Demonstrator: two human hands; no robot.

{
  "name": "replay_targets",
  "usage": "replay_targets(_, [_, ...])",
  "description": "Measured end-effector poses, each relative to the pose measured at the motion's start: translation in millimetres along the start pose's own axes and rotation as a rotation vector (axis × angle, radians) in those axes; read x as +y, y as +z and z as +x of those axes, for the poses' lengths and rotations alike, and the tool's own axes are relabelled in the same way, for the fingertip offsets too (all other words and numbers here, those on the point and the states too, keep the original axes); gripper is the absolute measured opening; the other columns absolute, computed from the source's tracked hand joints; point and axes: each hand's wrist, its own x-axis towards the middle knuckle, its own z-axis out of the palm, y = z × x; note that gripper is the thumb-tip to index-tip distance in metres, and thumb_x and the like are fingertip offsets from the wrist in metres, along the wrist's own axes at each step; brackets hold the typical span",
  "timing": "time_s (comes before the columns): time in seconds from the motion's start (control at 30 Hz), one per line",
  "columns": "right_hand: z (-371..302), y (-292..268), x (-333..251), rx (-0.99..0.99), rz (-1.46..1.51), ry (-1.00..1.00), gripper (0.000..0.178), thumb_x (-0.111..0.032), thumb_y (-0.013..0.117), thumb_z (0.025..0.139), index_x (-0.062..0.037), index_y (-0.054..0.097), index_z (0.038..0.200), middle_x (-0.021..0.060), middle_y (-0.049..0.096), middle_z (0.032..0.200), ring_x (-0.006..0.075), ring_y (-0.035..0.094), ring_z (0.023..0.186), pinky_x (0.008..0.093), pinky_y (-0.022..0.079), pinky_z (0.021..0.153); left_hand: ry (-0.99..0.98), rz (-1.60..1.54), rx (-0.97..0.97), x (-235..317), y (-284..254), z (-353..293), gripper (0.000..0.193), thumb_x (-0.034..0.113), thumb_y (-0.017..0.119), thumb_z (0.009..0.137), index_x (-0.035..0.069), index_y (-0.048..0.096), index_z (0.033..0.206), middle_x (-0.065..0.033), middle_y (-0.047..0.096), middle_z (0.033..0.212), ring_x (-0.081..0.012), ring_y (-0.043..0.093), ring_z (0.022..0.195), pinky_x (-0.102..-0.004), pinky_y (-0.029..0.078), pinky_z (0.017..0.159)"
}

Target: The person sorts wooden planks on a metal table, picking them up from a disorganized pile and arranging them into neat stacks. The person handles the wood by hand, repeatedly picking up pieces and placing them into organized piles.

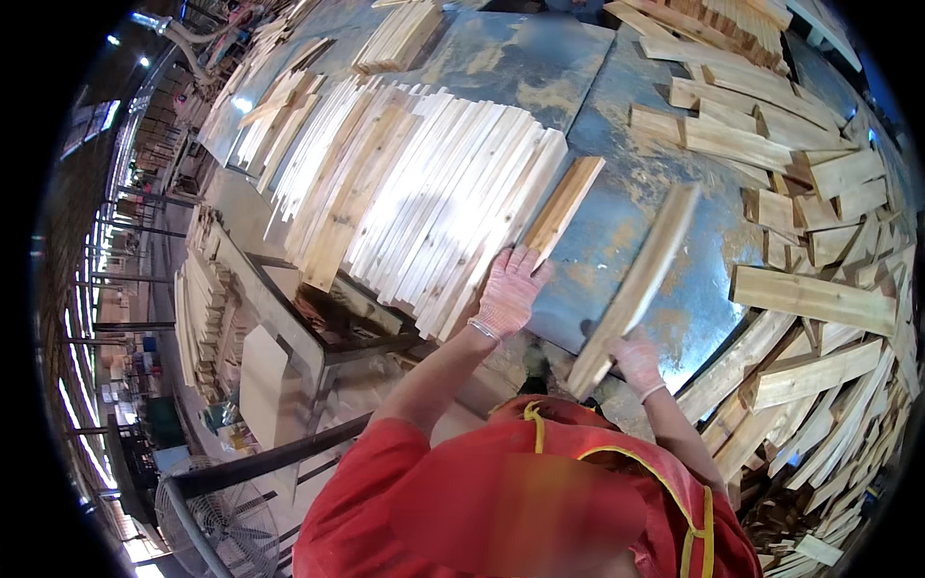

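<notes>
My left hand (511, 289), in a pale pink knit glove, lies with its fingers stretched over the near end of a short wooden board (568, 207). That board rests on the blue-grey tabletop (540, 58), just right of a wide row of narrow planks (453, 193) laid side by side. In my right hand (636, 358), gloved the same way, is a longer wooden board (647, 275). It slants away from me, its near end close to my body, and is slightly blurred. The thumb side of that hand is hard to make out.
Loose boards lie in an untidy heap (819, 299) along the right side. A stack of planks (400, 37) sits at the far side. Sawdust is scattered on the tabletop. At lower left stand a black rail (289, 451) and a caged fan (217, 520).
</notes>
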Motion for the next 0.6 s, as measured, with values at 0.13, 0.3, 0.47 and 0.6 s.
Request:
replay_targets(0.13, [17.5,62.3,-92.4,-0.33,-0.045,-0.011,0.045,-0.034,0.073,0.088,0.0005,0.073,0.117,0.0162,0.076,0.097,0.0256,0.072,0.087,0.0408,0.057,0.082,0.295,0.848,-0.011,4.2,-44.2,-26.5,0.071,0.001,0.056,0.089,0.007,0.045,0.158,-0.0209,0.045,0.162,-0.0406,0.048,0.144,-0.0428,0.039,0.12])
replay_targets(0.3, [81.5,161.8,-137.2,-0.435,-0.51,0.031,0.073,-0.044,0.076,0.086,0.0056,0.055,0.135,0.0303,0.069,0.126,0.0453,0.067,0.12,0.0476,0.053,0.103,0.392,0.814,0.368,25.8,-142.7,-22.7,0.041,0.017,0.056,0.105,0.003,0.061,0.144,-0.018,0.064,0.143,-0.035,0.058,0.135,-0.0458,0.046,0.116])
replay_targets(0.47, [108.1,68.1,-111.7,-0.068,-0.184,-0.195,0.05,-0.04,0.073,0.088,0.0027,0.066,0.112,0.0248,0.072,0.112,0.0372,0.07,0.1,0.0427,0.054,0.09,0.303,1.059,0.441,-69.7,-325.6,-8.4,0.041,0.016,0.058,0.105,0.002,0.062,0.143,-0.0188,0.067,0.133,-0.0327,0.063,0.128,-0.0374,0.054,0.107])
replay_targets(0.6, [78.2,-51.3,-55.0,1.026,1.03,0.133,0.055,-0.037,0.073,0.096,-0.0013,0.055,0.134,0.0154,0.068,0.117,0.0251,0.063,0.107,0.0413,0.05,0.094,0.088,1.215,0.55,-38.1,-276.6,-8.7,0.052,0.023,0.069,0.099,0.005,0.058,0.147,-0.0206,0.061,0.144,-0.0352,0.053,0.142,-0.0404,0.051,0.115])
